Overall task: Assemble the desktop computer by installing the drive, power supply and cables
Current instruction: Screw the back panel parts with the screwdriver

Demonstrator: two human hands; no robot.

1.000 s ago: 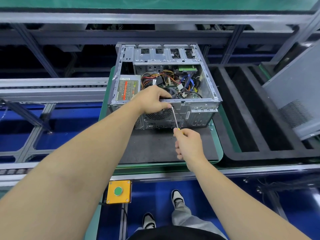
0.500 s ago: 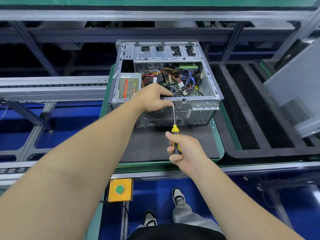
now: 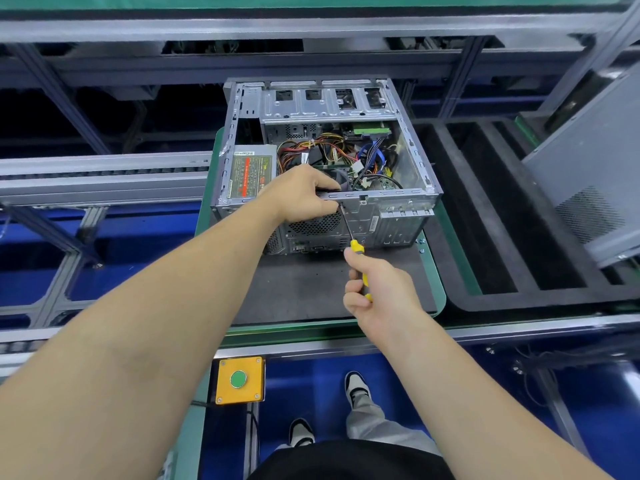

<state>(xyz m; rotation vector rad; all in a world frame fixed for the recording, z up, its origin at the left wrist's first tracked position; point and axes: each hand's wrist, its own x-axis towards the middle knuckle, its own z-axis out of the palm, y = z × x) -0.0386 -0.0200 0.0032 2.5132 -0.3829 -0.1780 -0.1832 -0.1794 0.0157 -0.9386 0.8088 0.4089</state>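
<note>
The right hand (image 3: 379, 289) is clenched around the yellow handle of a screwdriver (image 3: 354, 247), its shaft slanting up toward eleven o'clock so the tip meets the rear panel just under the top rail, probably to drive a screw there. The left hand (image 3: 306, 195) grasps that rail right beside the tip, likely bracing the computer case (image 3: 408, 209) against the push. The case lies open-side up on a dark mat (image 3: 304, 289); inside, the power supply (image 3: 247, 173) sits at nine o'clock and the cables (image 3: 329, 150) bunch toward twelve.
</note>
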